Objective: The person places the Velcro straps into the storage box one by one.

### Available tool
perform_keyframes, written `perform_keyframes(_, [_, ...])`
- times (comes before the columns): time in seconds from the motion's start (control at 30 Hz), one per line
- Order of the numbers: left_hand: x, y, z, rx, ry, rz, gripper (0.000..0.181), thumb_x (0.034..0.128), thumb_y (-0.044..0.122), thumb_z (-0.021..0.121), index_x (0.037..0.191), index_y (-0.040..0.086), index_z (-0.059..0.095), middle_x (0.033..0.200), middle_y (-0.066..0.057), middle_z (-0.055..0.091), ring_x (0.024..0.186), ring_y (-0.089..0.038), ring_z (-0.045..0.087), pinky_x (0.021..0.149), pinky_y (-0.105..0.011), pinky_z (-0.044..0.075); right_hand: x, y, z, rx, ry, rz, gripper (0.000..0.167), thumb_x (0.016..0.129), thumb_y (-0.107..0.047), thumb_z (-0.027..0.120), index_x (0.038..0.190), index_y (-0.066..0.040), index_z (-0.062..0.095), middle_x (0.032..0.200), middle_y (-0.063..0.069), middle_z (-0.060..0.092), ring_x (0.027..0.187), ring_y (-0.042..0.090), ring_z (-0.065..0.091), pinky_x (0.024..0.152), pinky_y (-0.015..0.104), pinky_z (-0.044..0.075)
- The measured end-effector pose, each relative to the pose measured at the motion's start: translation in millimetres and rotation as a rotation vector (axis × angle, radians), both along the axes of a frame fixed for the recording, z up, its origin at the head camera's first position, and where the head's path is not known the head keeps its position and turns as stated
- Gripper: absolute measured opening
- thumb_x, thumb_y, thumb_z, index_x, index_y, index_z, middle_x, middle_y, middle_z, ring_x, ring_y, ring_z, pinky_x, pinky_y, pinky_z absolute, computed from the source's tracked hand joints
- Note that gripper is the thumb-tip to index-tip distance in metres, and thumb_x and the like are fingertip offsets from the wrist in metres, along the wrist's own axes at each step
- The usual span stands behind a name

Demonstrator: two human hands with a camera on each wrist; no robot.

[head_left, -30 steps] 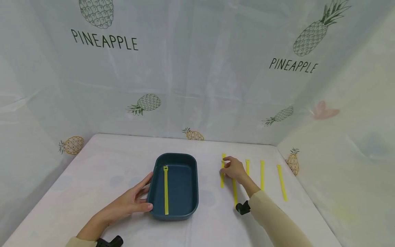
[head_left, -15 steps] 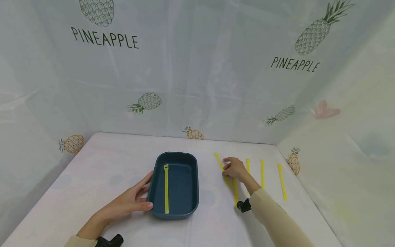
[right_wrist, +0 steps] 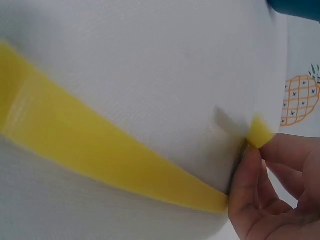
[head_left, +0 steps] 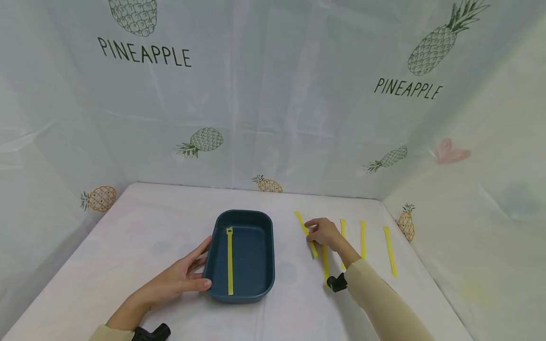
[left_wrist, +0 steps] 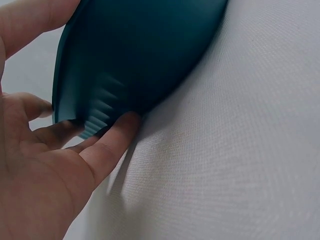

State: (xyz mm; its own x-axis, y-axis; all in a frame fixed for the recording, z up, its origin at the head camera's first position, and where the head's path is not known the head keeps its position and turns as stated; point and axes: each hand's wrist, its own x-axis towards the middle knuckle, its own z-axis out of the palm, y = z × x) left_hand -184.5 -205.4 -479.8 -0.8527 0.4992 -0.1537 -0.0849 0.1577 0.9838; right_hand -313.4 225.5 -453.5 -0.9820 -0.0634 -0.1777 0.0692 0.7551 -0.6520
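Observation:
My left hand [head_left: 181, 278] rests against the left side of a dark blue rectangular tray [head_left: 258, 265]. Its fingers [left_wrist: 112, 145] lie fairly straight along the outer wall in the left wrist view. Inside the tray lies one yellow cable-tie strap [head_left: 230, 265] with a slotted head. My right hand [head_left: 325, 234] pinches the leftmost yellow strap [head_left: 300, 221] on the table between thumb and fingers; that strap slants, its head toward the upper left. In the right wrist view a bit of yellow strap [right_wrist: 259, 132] pokes out past the fingertips. A longer yellow strap [right_wrist: 110, 150] fills the foreground.
Another yellow strap [head_left: 325, 267] lies partly beneath the right hand. Farther right are more straps: one [head_left: 343, 229] partly behind the arm, another [head_left: 362, 239], and a slanted one [head_left: 390, 252]. The pale cloth-covered table [head_left: 170, 213] meets pineapple-printed curtains [head_left: 277, 94].
The strap at my right hand has turned from nearly upright to a slant, its head moving left. The right fingers have drawn together on it. Left hand and tray stay put.

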Motion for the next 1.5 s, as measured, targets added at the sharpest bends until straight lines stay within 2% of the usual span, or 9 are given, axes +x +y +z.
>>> perform_keyframes(0.43, [-0.2, -0.1, -0.9, -0.016, 0.003, 0.004, 0.105, 0.0986, 0.025, 0.078, 0.172, 0.034, 0.004, 0.179, -0.014, 0.001, 0.153, -0.046, 0.039, 0.109, -0.035, 0.054, -3.2, 1.4, 0.0, 0.006, -0.004, 0.018, 0.038, 0.095, -0.003, 0.071, 0.133, -0.004, 0.072, 0.099, 0.010, 0.073, 0.070, 0.017, 0.066, 0.063, 0.027, 0.055])
perform_keyframes(0.67, [1.3, -0.9, 1.0, 0.009, -0.011, -0.003, 0.105, 0.0990, 0.023, 0.078, 0.172, 0.033, 0.003, 0.179, -0.014, 0.000, 0.153, -0.046, 0.039, 0.109, -0.034, 0.054, -4.8, 2.7, -0.7, -0.009, -0.026, 0.011, 0.037, 0.097, -0.004, 0.069, 0.133, -0.006, 0.072, 0.104, 0.011, 0.073, 0.074, 0.017, 0.067, 0.066, 0.026, 0.054])
perform_keyframes(0.83, [1.7, -0.7, 2.1, 0.007, -0.004, -0.007, 0.105, 0.0993, 0.024, 0.078, 0.172, 0.032, 0.003, 0.179, -0.015, -0.001, 0.152, -0.047, 0.039, 0.110, -0.037, 0.054, -2.9, 2.8, 0.5, -0.082, -0.052, -0.012, 0.037, 0.099, -0.003, 0.068, 0.135, -0.006, 0.071, 0.110, 0.014, 0.072, 0.079, 0.017, 0.068, 0.071, 0.028, 0.058])
perform_keyframes(1.17, [0.1, 0.8, 1.5, 0.010, -0.010, -0.010, 0.105, 0.0995, 0.021, 0.077, 0.172, 0.032, 0.002, 0.179, -0.014, -0.001, 0.151, -0.045, 0.041, 0.108, -0.032, 0.054, -1.2, -0.5, 1.8, -0.231, -0.071, -0.033, 0.039, 0.101, -0.003, 0.068, 0.141, -0.007, 0.068, 0.113, 0.014, 0.071, 0.086, 0.019, 0.069, 0.078, 0.031, 0.062])
perform_keyframes(1.4, [1.3, 0.1, 2.4, 0.014, -0.010, -0.015, 0.105, 0.0995, 0.023, 0.077, 0.172, 0.032, 0.002, 0.178, -0.019, 0.002, 0.146, -0.045, 0.048, 0.107, -0.034, 0.056, 0.9, -4.4, 7.3, -0.364, -0.082, -0.006, 0.041, 0.102, -0.003, 0.067, 0.143, -0.007, 0.066, 0.111, 0.014, 0.068, 0.088, 0.021, 0.065, 0.081, 0.032, 0.062])
perform_keyframes(1.5, [1.8, -0.5, 3.1, 0.025, 0.005, -0.027, 0.105, 0.0999, 0.022, 0.076, 0.172, 0.031, 0.001, 0.178, -0.019, 0.000, 0.148, -0.047, 0.045, 0.106, -0.033, 0.056, 2.9, -6.8, 10.8, -0.394, -0.083, 0.003, 0.042, 0.103, -0.004, 0.067, 0.144, -0.007, 0.065, 0.112, 0.014, 0.068, 0.090, 0.022, 0.065, 0.082, 0.032, 0.063])
